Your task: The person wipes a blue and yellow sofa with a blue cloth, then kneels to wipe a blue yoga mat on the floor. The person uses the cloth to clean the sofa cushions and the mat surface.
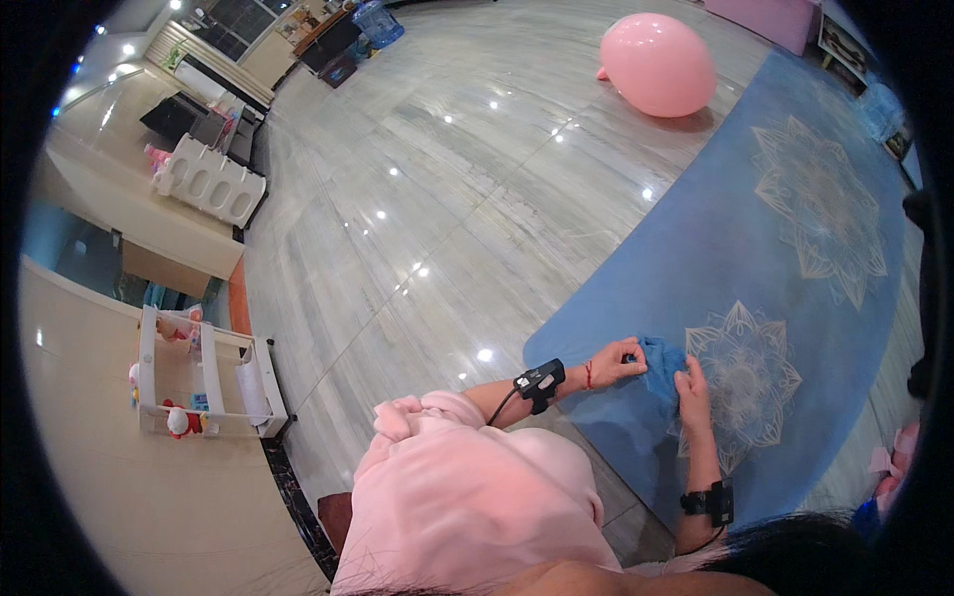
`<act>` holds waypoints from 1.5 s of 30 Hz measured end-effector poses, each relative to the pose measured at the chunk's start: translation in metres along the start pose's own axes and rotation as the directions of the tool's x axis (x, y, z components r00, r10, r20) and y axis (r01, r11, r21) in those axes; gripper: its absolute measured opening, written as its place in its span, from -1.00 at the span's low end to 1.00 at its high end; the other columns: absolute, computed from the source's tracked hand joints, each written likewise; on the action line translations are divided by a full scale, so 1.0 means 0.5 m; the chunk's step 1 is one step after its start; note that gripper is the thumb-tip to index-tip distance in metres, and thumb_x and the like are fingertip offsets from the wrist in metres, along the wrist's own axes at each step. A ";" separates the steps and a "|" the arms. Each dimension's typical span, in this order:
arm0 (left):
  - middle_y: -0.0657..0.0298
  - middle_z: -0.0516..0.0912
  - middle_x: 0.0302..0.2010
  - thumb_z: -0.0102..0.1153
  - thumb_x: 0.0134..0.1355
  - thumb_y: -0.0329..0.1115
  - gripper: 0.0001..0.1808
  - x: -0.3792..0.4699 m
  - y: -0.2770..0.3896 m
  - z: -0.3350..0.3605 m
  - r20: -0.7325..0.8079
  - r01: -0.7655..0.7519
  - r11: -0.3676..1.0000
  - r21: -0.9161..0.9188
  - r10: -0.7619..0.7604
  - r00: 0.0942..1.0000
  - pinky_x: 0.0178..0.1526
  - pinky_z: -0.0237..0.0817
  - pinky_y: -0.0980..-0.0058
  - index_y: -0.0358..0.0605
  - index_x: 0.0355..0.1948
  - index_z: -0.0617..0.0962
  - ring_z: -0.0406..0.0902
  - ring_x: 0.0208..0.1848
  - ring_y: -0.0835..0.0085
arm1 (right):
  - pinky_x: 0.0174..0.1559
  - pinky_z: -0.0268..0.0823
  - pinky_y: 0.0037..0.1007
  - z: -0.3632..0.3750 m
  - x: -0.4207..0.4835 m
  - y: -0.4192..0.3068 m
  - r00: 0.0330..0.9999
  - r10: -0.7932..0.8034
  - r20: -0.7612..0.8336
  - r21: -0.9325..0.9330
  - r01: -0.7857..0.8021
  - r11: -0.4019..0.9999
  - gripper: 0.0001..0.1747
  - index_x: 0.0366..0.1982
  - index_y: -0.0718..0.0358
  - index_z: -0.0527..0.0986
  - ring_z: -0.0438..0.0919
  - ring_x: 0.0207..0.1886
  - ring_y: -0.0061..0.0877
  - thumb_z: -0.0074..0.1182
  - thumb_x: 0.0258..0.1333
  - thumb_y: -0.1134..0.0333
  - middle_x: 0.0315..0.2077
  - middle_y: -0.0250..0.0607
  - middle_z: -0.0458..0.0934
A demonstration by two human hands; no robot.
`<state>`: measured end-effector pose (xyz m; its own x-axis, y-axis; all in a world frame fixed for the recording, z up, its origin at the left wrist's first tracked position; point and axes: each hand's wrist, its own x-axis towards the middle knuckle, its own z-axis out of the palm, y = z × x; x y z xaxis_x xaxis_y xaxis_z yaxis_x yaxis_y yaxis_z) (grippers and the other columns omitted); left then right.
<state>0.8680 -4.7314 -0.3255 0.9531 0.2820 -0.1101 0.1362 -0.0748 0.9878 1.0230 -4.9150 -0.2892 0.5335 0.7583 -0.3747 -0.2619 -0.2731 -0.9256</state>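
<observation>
A crumpled blue cloth (662, 372) hangs between my two hands above a blue mat (671, 283) printed with pale mandala patterns. My left hand (623, 363), with a red string bracelet at the wrist, pinches the cloth's left edge between thumb and fingers. On the other side, the fingertips and thumb of my right hand (693, 391) grip its right edge. The cloth's lower part blends with the mat's colour, so its full outline is hard to tell.
A pink balloon (659, 65) rests on the glossy grey floor (417, 194) beyond the mat. Along the left wall stand a white wheeled shelf rack (212, 384) and a white plastic panel (212, 182). A blue water bottle (378, 24) stands far back.
</observation>
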 end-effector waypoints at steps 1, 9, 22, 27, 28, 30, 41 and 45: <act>0.41 0.55 -0.21 0.25 0.35 -0.28 -0.81 0.001 0.003 -0.001 -0.018 0.022 1.000 -0.018 -0.022 1.000 0.15 0.22 0.45 -0.14 -0.38 0.59 0.41 -0.09 0.64 | -0.07 0.39 -0.48 -0.003 -0.002 -0.007 1.000 -0.012 0.025 0.032 0.012 0.999 -0.45 0.32 0.31 0.28 0.54 -0.18 -0.59 0.04 0.35 0.39 -0.19 -0.28 0.61; 0.31 0.53 0.07 0.31 0.30 -0.28 -0.82 -0.001 0.044 -0.019 0.114 0.082 0.935 -0.344 -0.045 0.992 0.21 0.18 0.43 -0.13 -0.36 0.60 0.36 0.18 0.51 | -0.13 0.32 -0.55 -0.015 -0.017 -0.048 0.971 -0.001 0.240 -0.068 0.018 0.998 -0.76 -0.07 0.29 0.50 0.48 -0.23 -0.67 0.14 0.25 0.38 -0.32 -0.45 0.55; 0.39 0.38 -0.31 0.35 0.27 -0.27 -0.73 -0.024 0.029 -0.085 0.534 0.242 0.925 -0.292 -0.053 0.844 -0.06 0.12 0.50 -0.16 -0.47 0.55 0.28 -0.15 0.52 | -0.12 0.24 -0.56 -0.043 -0.019 -0.022 0.984 -0.178 -0.005 -0.066 0.178 0.982 -0.78 -0.08 0.30 0.46 0.34 -0.21 -0.69 0.00 0.40 0.29 -0.30 -0.48 0.40; 0.38 0.41 -0.31 0.38 0.25 -0.26 -0.74 -0.038 0.073 -0.102 0.741 0.356 0.867 -0.348 0.022 0.672 -0.08 0.15 0.49 -0.16 -0.45 0.57 0.28 -0.15 0.51 | -0.15 0.21 -0.61 -0.038 -0.053 -0.050 0.963 -0.054 0.265 -0.011 0.059 0.998 -0.79 -0.08 0.27 0.46 0.30 -0.25 -0.74 -0.01 0.42 0.29 -0.32 -0.53 0.37; 0.38 0.42 -0.31 0.38 0.25 -0.27 -0.75 -0.038 0.086 -0.104 0.746 0.360 0.858 -0.368 0.041 0.665 -0.08 0.16 0.50 -0.16 -0.45 0.57 0.29 -0.15 0.52 | -0.14 0.21 -0.61 -0.033 -0.057 -0.056 0.935 -0.018 0.354 0.069 -0.007 0.998 -0.79 -0.07 0.27 0.46 0.30 -0.26 -0.74 -0.01 0.42 0.29 -0.32 -0.54 0.38; 0.37 0.42 -0.31 0.37 0.25 -0.28 -0.76 -0.033 0.102 -0.112 0.751 0.366 0.837 -0.407 0.079 0.655 -0.09 0.18 0.51 -0.16 -0.44 0.57 0.30 -0.16 0.54 | -0.14 0.22 -0.61 -0.028 -0.049 -0.063 0.931 0.029 0.363 0.169 -0.097 0.981 -0.78 -0.05 0.26 0.47 0.33 -0.26 -0.74 -0.01 0.41 0.29 -0.32 -0.53 0.40; 0.39 0.65 -0.23 0.33 0.27 -0.29 -0.85 -0.034 -0.098 -0.152 -0.430 0.297 0.941 -0.165 -0.339 0.836 -0.02 0.36 0.52 -0.15 -0.28 0.67 0.52 -0.15 0.61 | 0.42 -0.03 -0.05 0.053 0.080 0.076 0.928 -0.329 -0.178 -0.644 0.143 0.752 -0.22 0.44 0.22 0.12 -0.02 0.51 -0.04 0.09 0.31 0.15 0.48 0.10 -0.05; 0.37 0.67 -0.31 0.31 0.28 -0.27 -0.83 -0.062 -0.141 -0.165 -0.517 0.282 0.930 -0.236 -0.366 0.774 -0.13 0.36 0.60 -0.16 -0.26 0.67 0.52 -0.24 0.66 | 0.41 -0.06 -0.06 0.171 0.074 0.093 0.927 -0.375 -0.015 -0.903 0.149 0.404 -0.08 0.43 0.29 0.14 -0.05 0.53 -0.06 0.20 0.18 0.01 0.47 0.13 0.01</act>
<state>0.8065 -4.6559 -0.3826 0.5482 0.7400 -0.3897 0.3315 0.2355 0.9136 0.9616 -4.8491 -0.3414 0.6050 0.7962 -0.0005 0.6997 -0.5320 -0.4769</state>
